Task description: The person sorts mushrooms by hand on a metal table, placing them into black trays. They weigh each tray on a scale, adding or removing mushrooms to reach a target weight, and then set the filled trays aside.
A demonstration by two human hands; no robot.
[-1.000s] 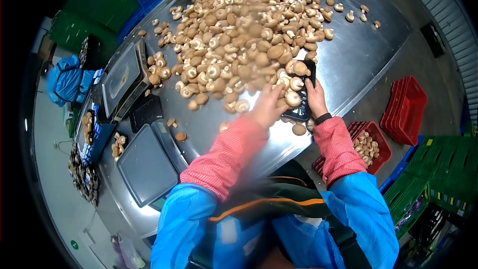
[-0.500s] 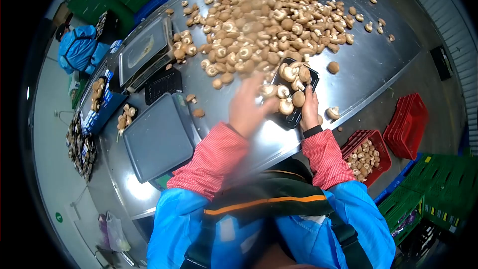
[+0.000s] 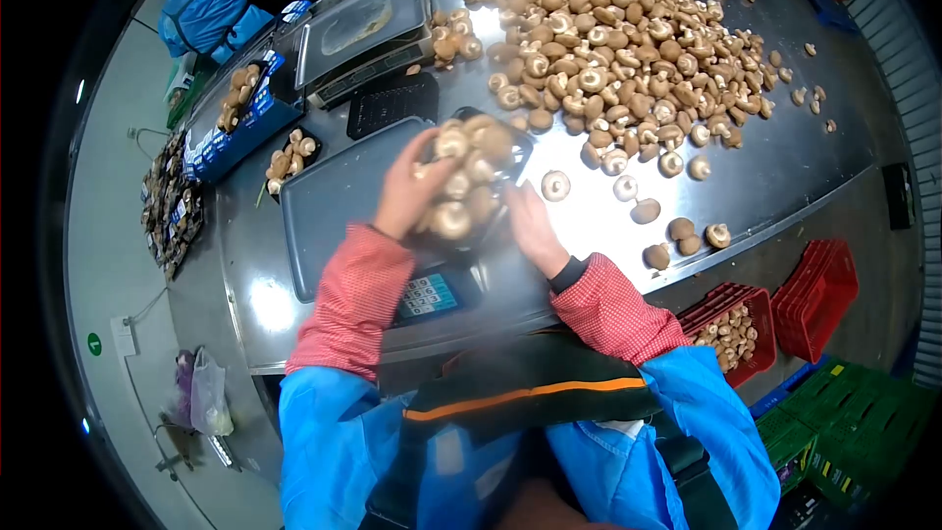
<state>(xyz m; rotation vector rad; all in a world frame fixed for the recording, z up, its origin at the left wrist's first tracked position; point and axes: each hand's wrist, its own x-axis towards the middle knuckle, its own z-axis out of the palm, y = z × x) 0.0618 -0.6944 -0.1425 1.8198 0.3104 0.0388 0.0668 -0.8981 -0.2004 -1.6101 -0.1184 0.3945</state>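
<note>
Between my hands, above the right side of a grey weighing tray (image 3: 334, 206), is a black punnet filled with mushrooms (image 3: 466, 177), slightly blurred. My left hand (image 3: 409, 186) wraps round its left side, fingers over the mushrooms' edge. My right hand (image 3: 533, 226) is at the punnet's right side, its fingers extended and touching or very near the rim. Below the punnet shows a keypad (image 3: 427, 295) of the scale. To the right, a large heap of brown mushrooms (image 3: 628, 49) covers the steel table (image 3: 785, 167), with several loose ones near the front edge.
Behind the tray are an empty black punnet (image 3: 392, 104) and another scale (image 3: 363, 25). Filled punnets (image 3: 290, 159) and a blue box (image 3: 240, 137) stand at the left. Red crates (image 3: 814, 299) and green crates (image 3: 854, 422) are at the lower right. A person in blue (image 3: 211, 10) is at the upper left.
The punnet of mushrooms has moved left from beside the heap to over the grey tray. My left hand has gone from blurred motion to holding it. The view has shifted.
</note>
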